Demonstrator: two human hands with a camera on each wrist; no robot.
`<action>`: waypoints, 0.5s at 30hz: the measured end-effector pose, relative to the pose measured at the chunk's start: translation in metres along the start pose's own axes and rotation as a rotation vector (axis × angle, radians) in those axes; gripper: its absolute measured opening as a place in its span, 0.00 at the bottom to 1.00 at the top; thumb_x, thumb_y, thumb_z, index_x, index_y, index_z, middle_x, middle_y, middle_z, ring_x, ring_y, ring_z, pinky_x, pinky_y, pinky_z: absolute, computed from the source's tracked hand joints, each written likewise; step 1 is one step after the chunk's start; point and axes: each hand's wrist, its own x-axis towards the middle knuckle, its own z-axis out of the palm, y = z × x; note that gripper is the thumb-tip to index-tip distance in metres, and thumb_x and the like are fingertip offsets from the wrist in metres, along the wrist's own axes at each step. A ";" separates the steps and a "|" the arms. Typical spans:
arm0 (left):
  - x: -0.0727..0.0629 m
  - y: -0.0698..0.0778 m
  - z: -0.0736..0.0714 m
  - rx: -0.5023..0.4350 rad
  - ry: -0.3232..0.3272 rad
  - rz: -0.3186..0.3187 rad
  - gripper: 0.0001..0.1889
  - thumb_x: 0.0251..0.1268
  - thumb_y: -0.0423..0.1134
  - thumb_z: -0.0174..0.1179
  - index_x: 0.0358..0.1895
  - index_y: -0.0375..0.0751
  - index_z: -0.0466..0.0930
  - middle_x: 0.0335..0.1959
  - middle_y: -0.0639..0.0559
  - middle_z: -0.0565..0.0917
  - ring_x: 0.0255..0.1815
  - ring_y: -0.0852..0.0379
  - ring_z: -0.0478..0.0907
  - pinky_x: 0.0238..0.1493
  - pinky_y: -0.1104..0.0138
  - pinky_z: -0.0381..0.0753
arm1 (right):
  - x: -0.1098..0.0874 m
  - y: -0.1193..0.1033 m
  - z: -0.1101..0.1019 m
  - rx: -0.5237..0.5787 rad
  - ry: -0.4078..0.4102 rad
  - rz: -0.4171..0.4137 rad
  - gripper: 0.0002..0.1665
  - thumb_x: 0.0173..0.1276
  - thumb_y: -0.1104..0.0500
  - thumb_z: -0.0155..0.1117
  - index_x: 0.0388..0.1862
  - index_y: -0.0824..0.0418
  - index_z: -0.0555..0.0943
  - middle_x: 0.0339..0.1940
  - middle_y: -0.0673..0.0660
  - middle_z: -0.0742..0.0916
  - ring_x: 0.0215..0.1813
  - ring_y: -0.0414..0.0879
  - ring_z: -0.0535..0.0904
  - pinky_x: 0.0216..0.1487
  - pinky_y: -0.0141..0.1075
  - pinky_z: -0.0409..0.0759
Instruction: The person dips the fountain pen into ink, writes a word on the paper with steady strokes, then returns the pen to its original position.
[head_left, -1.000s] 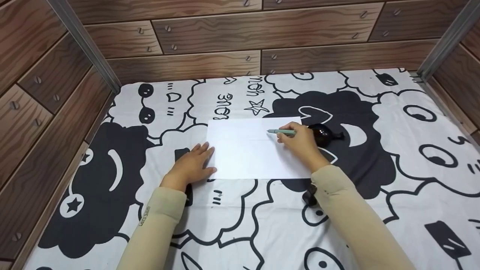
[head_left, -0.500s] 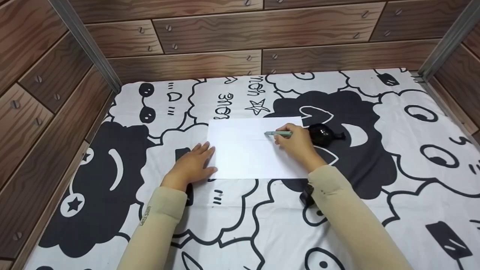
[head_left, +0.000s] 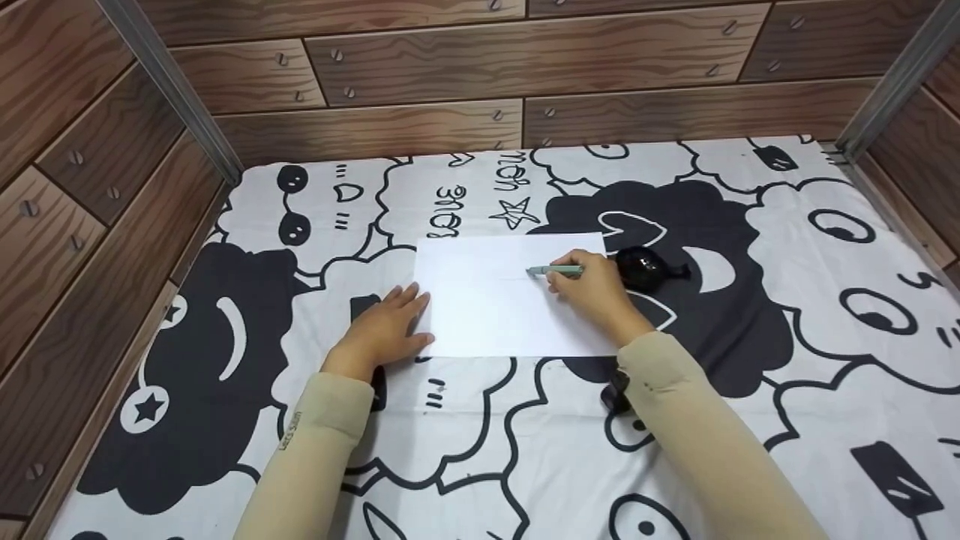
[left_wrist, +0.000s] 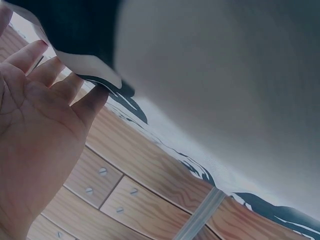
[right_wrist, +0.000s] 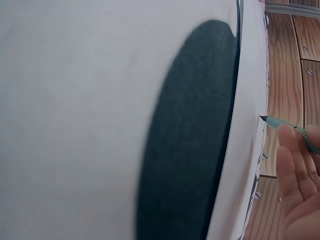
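A white sheet of paper (head_left: 480,315) lies flat on the patterned cloth, bearing a faint thin line near its middle. My right hand (head_left: 596,289) pinches a green pen (head_left: 559,270) over the right half of the sheet. In the right wrist view the pen's dark tip (right_wrist: 263,118) meets the paper. My left hand (head_left: 381,326) rests at the paper's left edge with its fingers spread and fairly straight. The left wrist view shows that hand's palm (left_wrist: 40,120) and extended fingers, with the paper mostly out of sight.
Just right of the paper and my right hand sits a shiny black rounded object with a narrow neck (head_left: 643,270). Another small dark object (head_left: 616,394) is partly hidden by the right sleeve. Wood-patterned panels (head_left: 420,67) and metal posts (head_left: 184,97) border the cloth-covered surface (head_left: 465,457).
My right hand has moved slightly left with the pen, and the pen's tip has shifted left and a little nearer me. The left hand and paper stay in place.
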 end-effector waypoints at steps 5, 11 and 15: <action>0.000 0.001 0.000 -0.006 -0.005 -0.013 0.36 0.67 0.53 0.56 0.74 0.45 0.57 0.76 0.48 0.52 0.75 0.45 0.44 0.71 0.51 0.51 | -0.002 0.001 0.000 0.010 -0.018 0.011 0.06 0.61 0.65 0.66 0.37 0.66 0.83 0.25 0.55 0.87 0.25 0.42 0.81 0.25 0.27 0.76; 0.000 0.001 0.000 0.004 -0.008 -0.024 0.36 0.67 0.53 0.57 0.74 0.46 0.57 0.76 0.49 0.51 0.75 0.46 0.44 0.71 0.51 0.51 | -0.005 0.000 0.001 0.025 -0.049 0.029 0.07 0.62 0.64 0.66 0.38 0.66 0.83 0.26 0.56 0.87 0.27 0.45 0.83 0.23 0.27 0.76; -0.001 0.002 0.000 0.008 0.001 -0.020 0.36 0.67 0.53 0.57 0.74 0.46 0.57 0.76 0.48 0.52 0.75 0.46 0.45 0.71 0.51 0.51 | -0.008 -0.001 0.002 0.033 -0.057 0.025 0.07 0.61 0.64 0.66 0.38 0.66 0.83 0.25 0.56 0.87 0.26 0.43 0.82 0.23 0.26 0.76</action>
